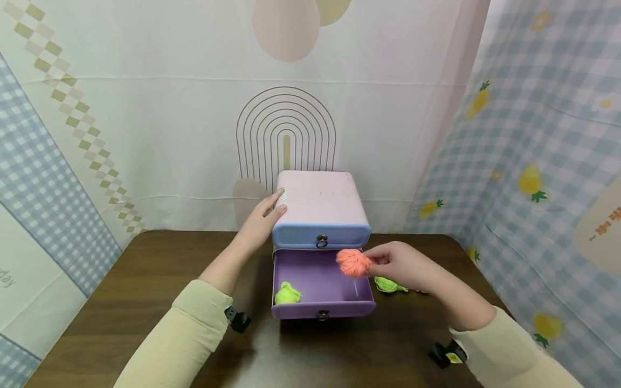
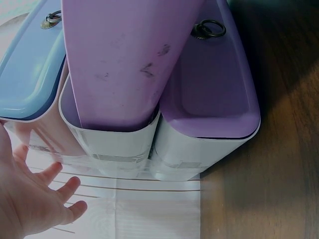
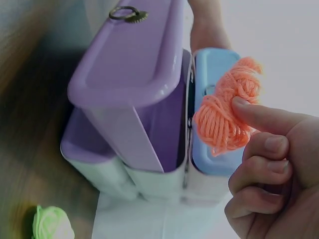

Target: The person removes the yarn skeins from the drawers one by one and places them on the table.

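Observation:
A small drawer unit (image 1: 320, 196) with a pink top stands on the table. Its purple middle drawer (image 1: 323, 310) is pulled out, with a green yarn ball (image 1: 287, 293) in the front left corner. The blue top drawer (image 1: 291, 236) and the purple bottom drawer (image 2: 214, 84) are closed. My left hand (image 1: 257, 229) rests on the left side of the unit's top, fingers extended. Between thumb and fingers, my right hand (image 1: 405, 264) pinches an orange yarn ball (image 1: 353, 262) above the right side of the pulled-out drawer.
Another green yarn ball (image 1: 388, 284) lies on the table right of the drawer, partly behind my right hand. The brown wooden table (image 1: 160, 302) reaches a patterned cloth (image 1: 184, 134) at the back. A checked cloth (image 1: 514, 118) hangs along the right side.

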Demonstrator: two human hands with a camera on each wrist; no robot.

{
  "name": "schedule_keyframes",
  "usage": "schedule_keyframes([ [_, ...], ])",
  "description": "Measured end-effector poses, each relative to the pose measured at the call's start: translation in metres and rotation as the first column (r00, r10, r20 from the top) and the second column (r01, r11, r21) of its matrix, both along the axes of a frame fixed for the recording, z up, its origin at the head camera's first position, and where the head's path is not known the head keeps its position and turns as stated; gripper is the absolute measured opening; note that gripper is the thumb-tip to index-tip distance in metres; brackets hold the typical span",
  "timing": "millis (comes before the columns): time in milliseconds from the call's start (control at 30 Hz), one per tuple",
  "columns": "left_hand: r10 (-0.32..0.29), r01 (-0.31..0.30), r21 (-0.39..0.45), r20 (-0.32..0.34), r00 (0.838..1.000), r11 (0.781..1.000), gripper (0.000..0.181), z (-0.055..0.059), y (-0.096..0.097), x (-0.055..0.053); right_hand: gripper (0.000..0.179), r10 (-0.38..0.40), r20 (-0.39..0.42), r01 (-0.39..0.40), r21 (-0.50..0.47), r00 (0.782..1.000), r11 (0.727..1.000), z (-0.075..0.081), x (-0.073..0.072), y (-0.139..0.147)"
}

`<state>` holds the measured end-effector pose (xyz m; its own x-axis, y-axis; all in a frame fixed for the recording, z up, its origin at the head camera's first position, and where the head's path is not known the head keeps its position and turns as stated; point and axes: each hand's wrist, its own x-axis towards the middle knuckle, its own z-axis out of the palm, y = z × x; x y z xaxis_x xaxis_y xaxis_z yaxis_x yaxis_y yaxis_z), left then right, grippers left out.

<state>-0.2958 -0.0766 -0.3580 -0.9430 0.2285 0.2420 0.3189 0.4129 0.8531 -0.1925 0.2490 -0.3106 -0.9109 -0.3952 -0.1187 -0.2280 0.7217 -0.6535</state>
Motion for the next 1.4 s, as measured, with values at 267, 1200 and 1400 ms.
schedule_keyframes([
  [267, 0.009, -0.009, 0.001, 0.019, 1.0, 1.0, 0.059, -0.001, -0.001, -0.001, 0.033, -0.04, -0.064, 0.041, 0.008, 0.997, 0.999, 0.0, 0.007, 0.031],
  [1200, 0.002, -0.002, 0.013, 0.01, 1.0, 1.0, 0.06, -0.001, 0.001, 0.0, 0.015, -0.091, 0.037, 0.084, 0.161, 0.995, 0.983, -0.109, -0.003, 0.109],
  [1400, 0.006, -0.006, 0.01, 0.013, 1.0, 1.0, 0.06, -0.001, 0.001, 0.0, 0.006, -0.067, -0.008, 0.067, 0.244, 0.998, 0.967, -0.117, -0.003, 0.108],
])
